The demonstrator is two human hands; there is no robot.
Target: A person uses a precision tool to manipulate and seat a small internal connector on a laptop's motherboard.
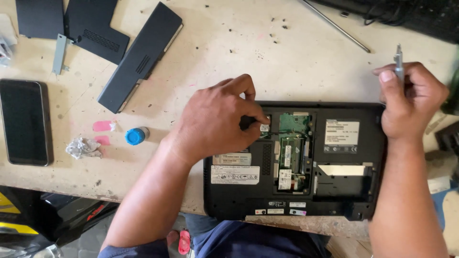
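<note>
Scuffed beige workbench [306,62] holds my upturned black laptop [334,191], covers [95,28] already off, memory boards still seated. My left hand [217,119] pinches a small card [264,127] inside; my right hand [413,102] clenches a screwdriver [398,59].

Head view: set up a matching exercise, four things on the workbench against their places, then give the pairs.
1. black rectangular phone
2. small round blue cap
3. grey metal screwdriver
4. long black laptop battery

A. in the right hand
B. far left edge of the table
C. just left of the left hand
D. above the left hand, lying diagonally

Pairs: 1-B, 2-C, 3-A, 4-D
</note>
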